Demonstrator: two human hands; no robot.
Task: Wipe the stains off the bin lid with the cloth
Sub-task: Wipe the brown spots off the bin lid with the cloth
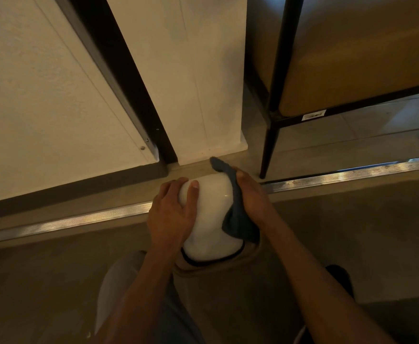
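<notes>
the left hand (170,214) sits on the left flank of the white domed bin lid (208,209), fingers curled round its far-left edge and the thumb laid across the top of the dome, so the hand grips the lid and steadies it. the lid stands low in the middle of the view, just this side of the metal threshold strip (79,219), with its long axis running away from the person toward the white wall panel (191,83). a dark rim line shows at its near end, over what looks like the tan bin body (215,289) below.

to the right of the dome, the blue cloth (235,212) hangs down the lid's right side, touching it from the far end almost to the near rim, with one corner sticking up beyond the fingertips. the right hand (251,197) presses the cloth against that side; its fingers lie fairly straight along the lid's long axis, pointing away from the person. whether the thumb pinches the cloth from beneath is hidden, so i cannot tell how firmly it is held.

no stains show on the bare dome in this dim light. my judgement is that the wiping is on the right flank, and the top and left side lie leftward of the cloth, so the right hand is the one to sweep across toward the left hand, which would then need to shift.

further right stands a chair (352,70) with dark legs.
</notes>
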